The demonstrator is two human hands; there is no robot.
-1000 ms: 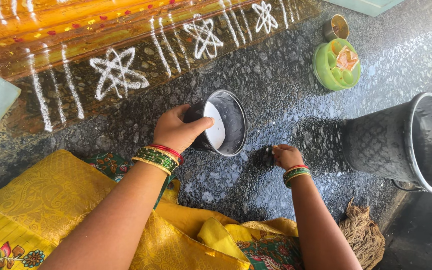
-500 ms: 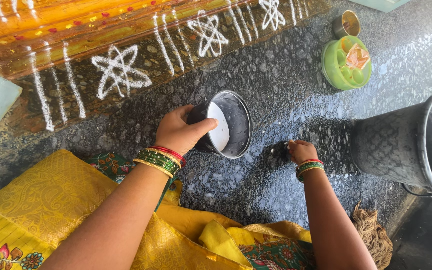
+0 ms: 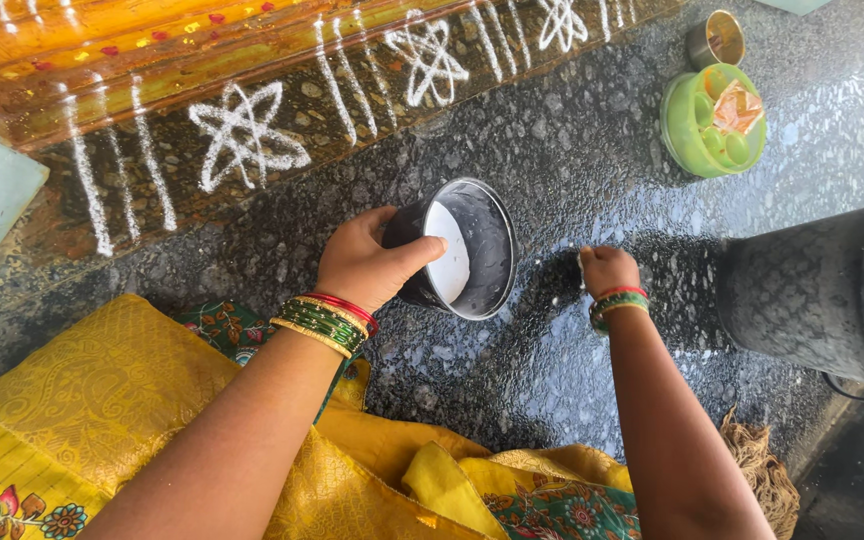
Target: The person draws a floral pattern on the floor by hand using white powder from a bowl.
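White star and line motifs (image 3: 247, 135) already cover the orange step; the left hand (image 3: 367, 262) holds a tilted steel bowl of white paste (image 3: 462, 250), while the right hand (image 3: 607, 270), fingertips pinched closed, touches bare wet stone floor (image 3: 572, 150), undecorated.

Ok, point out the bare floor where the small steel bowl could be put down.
Bare stone lies between the steel bowl in the left hand and the green tray, also below the bowl toward the yellow cloth. Crowded: the right hand beside the bucket.

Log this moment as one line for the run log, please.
left hand: grips bowl, tilted, white paste inside | right hand: fingers down on wet floor | bucket right | green tray beyond
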